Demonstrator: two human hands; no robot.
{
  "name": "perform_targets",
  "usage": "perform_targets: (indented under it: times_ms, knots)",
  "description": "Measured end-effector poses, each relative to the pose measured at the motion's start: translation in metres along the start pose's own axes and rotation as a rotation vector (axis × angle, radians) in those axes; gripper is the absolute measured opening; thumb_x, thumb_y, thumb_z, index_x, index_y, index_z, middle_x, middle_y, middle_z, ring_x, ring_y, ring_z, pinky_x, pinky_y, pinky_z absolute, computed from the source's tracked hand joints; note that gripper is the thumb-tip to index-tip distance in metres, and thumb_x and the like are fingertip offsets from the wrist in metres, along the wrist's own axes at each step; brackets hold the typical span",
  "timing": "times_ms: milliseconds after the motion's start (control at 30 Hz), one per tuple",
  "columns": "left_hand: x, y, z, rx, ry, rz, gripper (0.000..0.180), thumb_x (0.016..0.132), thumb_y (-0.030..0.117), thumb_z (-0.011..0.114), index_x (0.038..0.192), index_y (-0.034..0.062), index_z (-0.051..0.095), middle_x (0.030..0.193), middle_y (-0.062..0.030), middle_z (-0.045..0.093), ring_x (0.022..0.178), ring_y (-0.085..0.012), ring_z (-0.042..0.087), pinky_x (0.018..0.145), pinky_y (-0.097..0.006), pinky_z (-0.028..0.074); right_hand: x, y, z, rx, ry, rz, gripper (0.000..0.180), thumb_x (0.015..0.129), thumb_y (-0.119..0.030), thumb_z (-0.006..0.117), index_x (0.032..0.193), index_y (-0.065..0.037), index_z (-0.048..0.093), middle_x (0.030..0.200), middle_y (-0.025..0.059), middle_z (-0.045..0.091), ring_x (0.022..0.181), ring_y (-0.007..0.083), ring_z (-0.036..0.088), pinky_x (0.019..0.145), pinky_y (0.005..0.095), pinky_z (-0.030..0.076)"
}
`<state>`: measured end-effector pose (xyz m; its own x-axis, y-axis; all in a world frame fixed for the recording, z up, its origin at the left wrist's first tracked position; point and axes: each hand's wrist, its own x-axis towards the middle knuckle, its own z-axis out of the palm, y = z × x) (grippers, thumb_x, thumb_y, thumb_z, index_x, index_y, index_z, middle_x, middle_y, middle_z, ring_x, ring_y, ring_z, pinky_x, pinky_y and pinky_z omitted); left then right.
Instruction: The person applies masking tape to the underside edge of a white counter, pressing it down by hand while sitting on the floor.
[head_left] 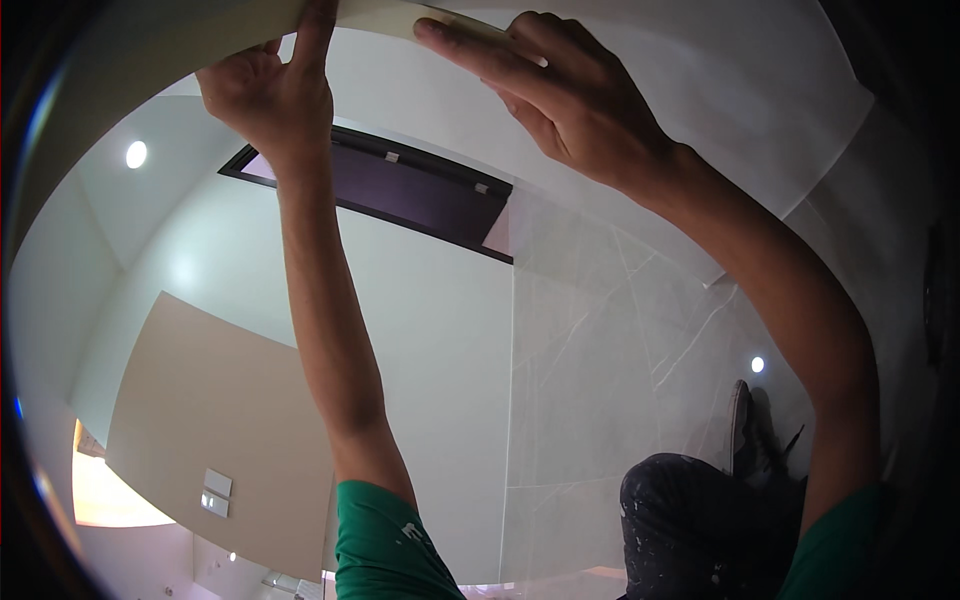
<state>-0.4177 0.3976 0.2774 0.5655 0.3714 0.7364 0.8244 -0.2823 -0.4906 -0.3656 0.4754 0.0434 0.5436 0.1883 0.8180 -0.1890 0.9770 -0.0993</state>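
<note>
**Operator:** I read even, fairly bright indoor light. A round recessed lamp (pixel 136 154) glows at upper left; a smaller one (pixel 757 364) shows at right. A warm orange glow (pixel 110 495) sits at lower left.

**Reviewer:** Glare or shadow?

**Operator:** A soft sheen lies on the pale wall (pixel 185 270). Shadows are weak. The dark slot (pixel 400 190) stays underexposed.

**Reviewer:** Distortion?

**Operator:** I see strong fisheye bending; straight edges curve, the rim goes black, with a blue fringe at left. Focus is mildly soft throughout.
</note>
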Motion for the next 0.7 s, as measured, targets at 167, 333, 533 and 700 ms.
perform_targets:
  times_ms: [167, 333, 533, 700]
  knots:
    - [0.002, -0.008, -0.005, 0.029, -0.022, 0.030, 0.042, 0.088, 0.010, 0.081, 0.122, -0.0018, 0.059, 0.111, -0.0154, 0.068, 0.108, -0.0249, 0.066, 0.096, -0.041, 0.058, -0.012, 0.012, 0.003, -0.077, -0.203, 0.078, 0.054, 0.093, -0.004, 0.067, 0.143, -0.024, 0.056, 0.085, 0.0050, 0.061, 0.069, 0.0210, 0.060, 0.069, 0.0380, 0.055]
    - [0.010, -0.017, -0.010, 0.065, -0.067, 0.089, 0.041, 0.089, 0.011, 0.081, 0.121, -0.0017, 0.060, 0.110, -0.0152, 0.067, 0.106, -0.0245, 0.067, 0.094, -0.040, 0.058, 0.006, 0.030, 0.020, -0.238, -0.250, -0.035, 0.055, 0.094, -0.001, 0.060, 0.149, -0.008, 0.051, 0.122, 0.0160, 0.064, 0.100, 0.0239, 0.063, 0.084, 0.0394, 0.050]
    - [0.023, -0.036, -0.017, 0.183, -0.127, 0.142, 0.040, 0.089, 0.013, 0.081, 0.120, -0.0015, 0.060, 0.109, -0.0149, 0.067, 0.103, -0.0241, 0.067, 0.092, -0.039, 0.059, 0.037, 0.034, 0.046, -0.285, -0.271, -0.040, 0.051, 0.097, 0.000, 0.052, 0.148, -0.003, 0.051, 0.128, 0.0221, 0.064, 0.110, 0.0276, 0.065, 0.093, 0.0414, 0.050]
    - [0.029, -0.050, -0.028, 0.344, -0.182, 0.173, 0.039, 0.090, 0.015, 0.081, 0.119, -0.0014, 0.060, 0.108, -0.0146, 0.067, 0.102, -0.0237, 0.067, 0.091, -0.038, 0.059, 0.038, 0.029, 0.050, -0.274, -0.343, 0.025, 0.053, 0.098, 0.003, 0.047, 0.150, -0.002, 0.049, 0.133, 0.0243, 0.063, 0.116, 0.0309, 0.065, 0.099, 0.0445, 0.051]
